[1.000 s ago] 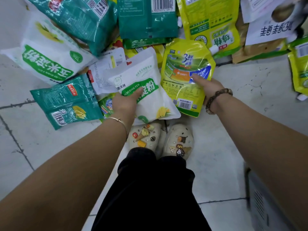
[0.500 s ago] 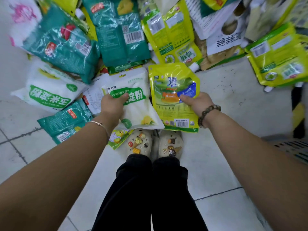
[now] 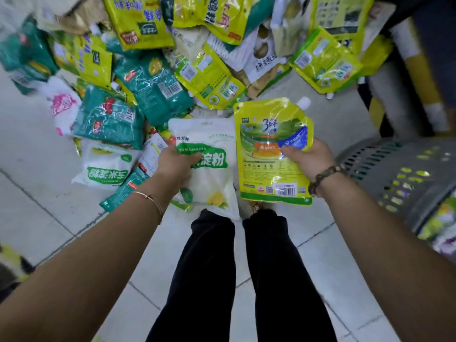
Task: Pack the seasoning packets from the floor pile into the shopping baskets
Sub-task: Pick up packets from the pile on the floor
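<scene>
The left hand (image 3: 176,164) is closed on a white packet (image 3: 209,174) with a green label band, thumb across the front and fingers curled behind its left edge, so the packet hangs in front of the person's black trousers (image 3: 214,280) with its lower corner over the left knee. The right hand (image 3: 308,156) grips a yellow pouch (image 3: 266,149) at its right edge, thumb pressed on the blue and orange part of the print and the other fingers hidden behind; the pouch is held upright, its white spout (image 3: 304,102) at the upper corner above the hand and its barcode below the thumb. The two packets hang side by side between the hands, edges close together or just touching; which cannot be told. A thin bangle (image 3: 151,199) sits on the left wrist and a bead bracelet (image 3: 323,177) on the right. Beyond both hands the floor pile (image 3: 158,77) spreads across the pale tiled floor (image 3: 37,206): teal bags, yellow pouches and white packets overlapping at all angles, with another white packet (image 3: 106,166) lying flat just left of the left hand. To the right of the right hand, near the wrist, stands a grey basket (image 3: 370,159) with slotted walls, yellow packets showing through the holes.
</scene>
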